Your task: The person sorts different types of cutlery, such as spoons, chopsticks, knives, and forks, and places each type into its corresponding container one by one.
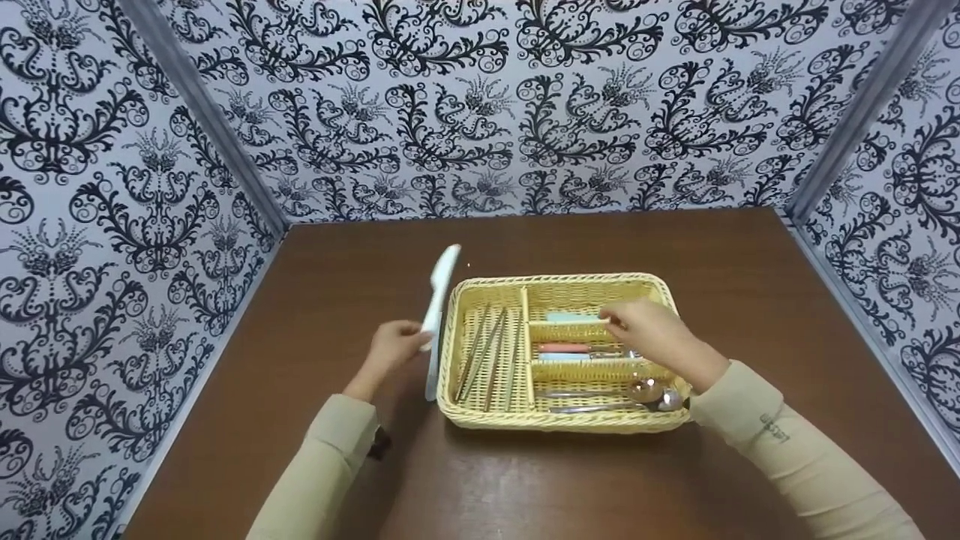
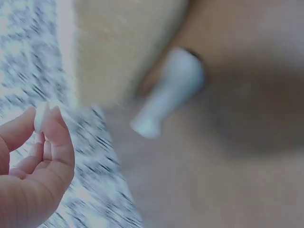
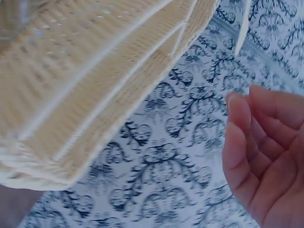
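My left hand (image 1: pixel 394 346) is left of the wicker basket (image 1: pixel 559 424), pinching a white knife (image 1: pixel 444 277) near its lower end, its blade pointing up. In the left wrist view, thumb and fingertips meet on the white end of the knife (image 2: pixel 42 117). A grey-white piece (image 1: pixel 433 379) lies against the basket's left side; its kind is unclear. My right hand (image 1: pixel 649 326) hovers over the basket's upper right compartment, near a pale green handle (image 1: pixel 574 318). In the right wrist view, its fingers (image 3: pixel 237 147) are loosely curled with nothing visible between them.
Several chopsticks (image 1: pixel 495 360) lie in the basket's left compartment. A red handle (image 1: pixel 564 348) and a pale blue handle (image 1: pixel 564 357) share the middle right section. Spoons (image 1: pixel 646 391) lie in the lower right one. Patterned walls (image 1: pixel 480 112) border the brown table (image 1: pixel 510 480).
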{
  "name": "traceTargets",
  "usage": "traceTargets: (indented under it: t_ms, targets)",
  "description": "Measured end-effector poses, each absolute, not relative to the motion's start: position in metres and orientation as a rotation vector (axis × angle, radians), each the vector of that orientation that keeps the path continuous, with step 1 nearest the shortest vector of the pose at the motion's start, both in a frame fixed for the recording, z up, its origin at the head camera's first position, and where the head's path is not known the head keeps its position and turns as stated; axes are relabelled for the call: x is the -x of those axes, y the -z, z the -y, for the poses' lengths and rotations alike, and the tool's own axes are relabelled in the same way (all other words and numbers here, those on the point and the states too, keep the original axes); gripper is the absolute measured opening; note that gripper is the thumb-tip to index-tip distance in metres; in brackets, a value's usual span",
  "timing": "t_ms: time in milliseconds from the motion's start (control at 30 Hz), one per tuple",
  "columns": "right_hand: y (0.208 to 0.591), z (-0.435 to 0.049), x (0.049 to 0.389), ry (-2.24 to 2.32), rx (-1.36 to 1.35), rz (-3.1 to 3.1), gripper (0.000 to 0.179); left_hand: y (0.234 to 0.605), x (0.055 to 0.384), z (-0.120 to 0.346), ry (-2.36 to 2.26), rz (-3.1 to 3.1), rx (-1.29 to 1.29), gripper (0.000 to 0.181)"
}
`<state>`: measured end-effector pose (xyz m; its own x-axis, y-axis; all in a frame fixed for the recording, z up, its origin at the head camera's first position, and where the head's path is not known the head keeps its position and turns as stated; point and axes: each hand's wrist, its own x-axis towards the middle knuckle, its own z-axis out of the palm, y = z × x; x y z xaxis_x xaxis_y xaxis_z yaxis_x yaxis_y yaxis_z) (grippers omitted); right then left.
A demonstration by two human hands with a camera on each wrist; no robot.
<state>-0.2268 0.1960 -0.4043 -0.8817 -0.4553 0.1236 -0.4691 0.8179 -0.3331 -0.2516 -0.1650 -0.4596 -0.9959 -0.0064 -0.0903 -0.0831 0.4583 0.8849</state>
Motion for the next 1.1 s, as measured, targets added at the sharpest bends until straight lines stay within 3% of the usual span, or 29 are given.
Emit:
traceTargets:
  t_ms: [300,533,833,1100]
  targets:
    - [0.398,-0.162,0.224,-0.286,-1.155,2.315,0.023,0.409,0.233,0.093,-1.596,-2.340,-0.262,0.022]
    - [0.396,-0.151,0.223,-0.185,-1.262,2.121,0.021,0.396,0.218,0.058,-1.417,-2.346,-0.479,0.018]
    - [0.400,-0.155,0.226,-0.137,-1.348,2.117,0.012,0.397,0.215,0.048,-1.358,-2.381,-0.532,0.016]
    - [0.381,-0.153,0.239,0.062,-1.452,2.265,0.007,0.402,0.224,0.056,-1.520,-2.303,-0.465,0.022]
